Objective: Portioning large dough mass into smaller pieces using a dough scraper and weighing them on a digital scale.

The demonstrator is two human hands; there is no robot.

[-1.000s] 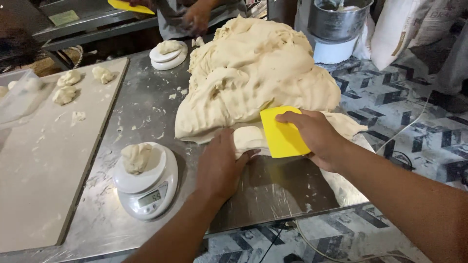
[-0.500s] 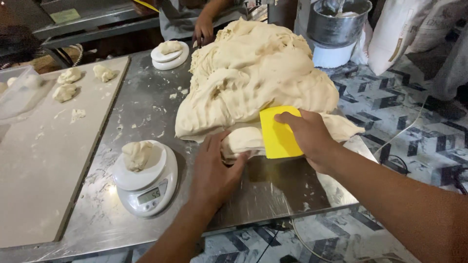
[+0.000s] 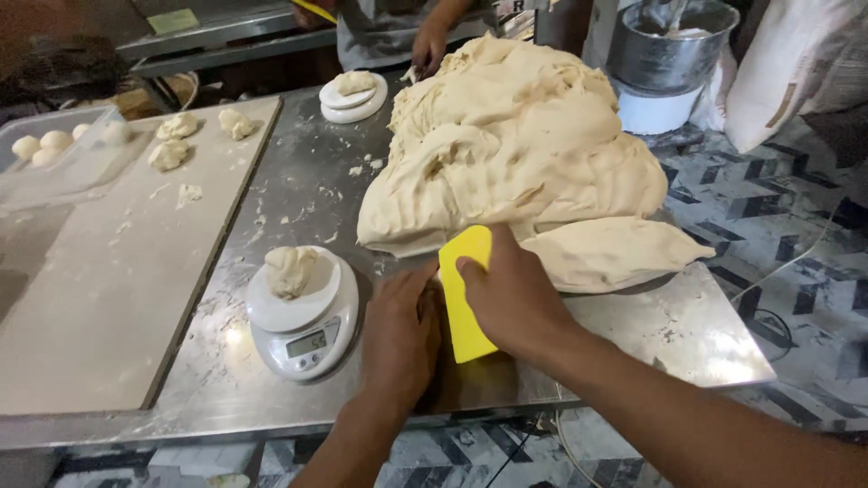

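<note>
Since the earlier frame, both hands have drawn back from the dough mass (image 3: 520, 149) toward the near edge of the steel desk (image 3: 298, 194). Right hand (image 3: 515, 298) pinches a yellow scraper (image 3: 464, 294), thumb on its face, blade down on the desk just beside the dough. Left hand (image 3: 400, 334) lies curled, palm down, apparently covering a cut piece, near the scale (image 3: 303, 316) bearing a dough lump.
</note>
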